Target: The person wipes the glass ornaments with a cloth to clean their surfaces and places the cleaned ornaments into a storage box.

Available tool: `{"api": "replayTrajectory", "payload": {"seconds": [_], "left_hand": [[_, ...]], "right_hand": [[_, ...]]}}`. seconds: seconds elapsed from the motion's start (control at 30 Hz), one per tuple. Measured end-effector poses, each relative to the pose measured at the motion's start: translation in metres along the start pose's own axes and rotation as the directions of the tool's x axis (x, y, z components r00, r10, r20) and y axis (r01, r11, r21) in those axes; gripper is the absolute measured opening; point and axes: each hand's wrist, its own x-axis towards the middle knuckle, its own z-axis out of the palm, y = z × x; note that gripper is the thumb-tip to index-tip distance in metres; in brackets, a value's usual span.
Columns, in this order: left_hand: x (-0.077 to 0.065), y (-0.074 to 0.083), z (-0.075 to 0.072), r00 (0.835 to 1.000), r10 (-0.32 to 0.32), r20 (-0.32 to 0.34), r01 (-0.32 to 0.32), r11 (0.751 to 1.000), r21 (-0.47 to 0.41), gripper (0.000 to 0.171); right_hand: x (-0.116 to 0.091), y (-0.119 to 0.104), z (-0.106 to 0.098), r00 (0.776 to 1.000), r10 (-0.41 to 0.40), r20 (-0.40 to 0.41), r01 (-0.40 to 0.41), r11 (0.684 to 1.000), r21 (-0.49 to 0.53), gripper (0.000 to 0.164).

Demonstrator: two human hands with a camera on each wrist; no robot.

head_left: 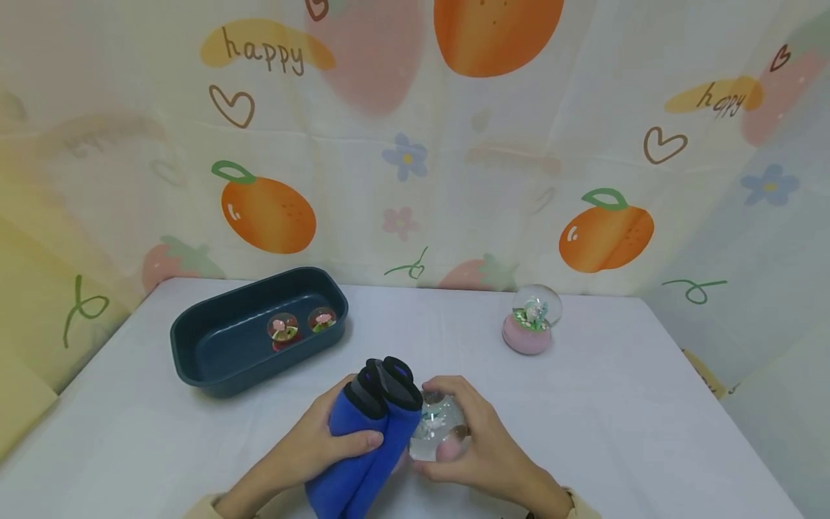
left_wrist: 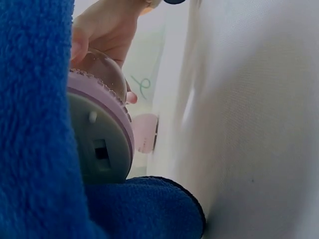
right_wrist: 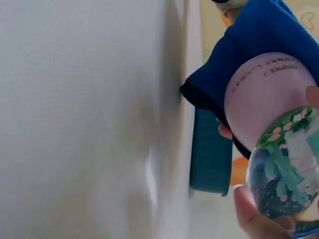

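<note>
Blue cloth (head_left: 350, 465) touches snow globe (head_left: 436, 427) between right fingers (head_left: 454, 388).

Pale fruit-patterned cloth backdrop (head_left: 493, 194), white tabletop (head_left: 635, 411) below, soft light

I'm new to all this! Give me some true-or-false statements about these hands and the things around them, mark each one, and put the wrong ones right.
1. The left hand grips a folded, blue, fuzzy cloth with black edging. True.
2. The right hand holds a clear, round snow globe with a pink base. True.
3. That snow globe's base points away from the cloth. False: it points toward the cloth.
4. The deep, dark teal, rectangular tray holds three globes. False: it holds two small, clear, round globes.
5. Another clear, round globe with a pink base stands on the white tabletop, right of the tray. True.
6. The pale fabric backdrop is plain. False: it bears printed oranges, hearts and flowers.
</note>
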Motion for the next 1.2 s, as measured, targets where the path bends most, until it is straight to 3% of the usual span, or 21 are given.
{"api": "replayTrajectory", "payload": {"seconds": [0.27, 0.37, 0.47, 0.57, 0.7, 0.9, 1.03, 1.1, 1.2], "left_hand": [[0.001, 0.0, -0.007, 0.99, -0.015, -0.139, 0.026, 0.997, 0.077, 0.04], [0.001, 0.001, -0.009, 0.996, -0.019, -0.084, 0.025, 0.998, 0.064, 0.044], [0.001, 0.005, -0.007, 1.0, -0.024, 0.013, 0.023, 0.999, 0.048, 0.05], [0.001, 0.01, -0.002, 0.995, -0.076, 0.071, 0.072, 0.995, 0.067, 0.058], [0.0, 0.013, 0.004, 0.993, -0.106, 0.053, 0.098, 0.986, 0.135, 0.057], [-0.002, 0.01, 0.001, 0.998, 0.01, -0.055, 0.001, 0.983, 0.186, 0.041], [-0.001, 0.006, -0.004, 0.992, 0.027, -0.126, -0.005, 0.985, 0.174, 0.04], [0.0, 0.004, -0.007, 0.994, 0.0, -0.11, 0.015, 0.991, 0.134, 0.04], [0.0, 0.003, -0.01, 0.999, -0.039, -0.006, 0.039, 0.998, 0.045, 0.047]], "right_hand": [[0.0, 0.0, 0.002, 0.996, -0.086, -0.03, 0.086, 0.996, -0.005, 0.081], [-0.001, -0.001, 0.003, 0.994, -0.106, -0.026, 0.106, 0.994, -0.013, 0.081], [-0.002, 0.0, 0.003, 0.992, -0.124, -0.029, 0.123, 0.992, -0.036, 0.081], [-0.002, 0.0, 0.003, 0.991, -0.13, -0.026, 0.128, 0.99, -0.058, 0.082], [-0.002, -0.002, 0.003, 0.993, -0.12, -0.017, 0.118, 0.99, -0.08, 0.082], [0.0, -0.003, 0.002, 0.978, -0.207, -0.015, 0.204, 0.972, -0.115, 0.081], [0.001, -0.001, 0.002, 0.96, -0.281, -0.002, 0.28, 0.955, -0.095, 0.083], [0.001, 0.001, 0.002, 0.951, -0.31, 0.003, 0.309, 0.949, -0.069, 0.083], [0.003, 0.003, 0.003, 0.937, -0.35, 0.009, 0.35, 0.936, -0.04, 0.081]]}}
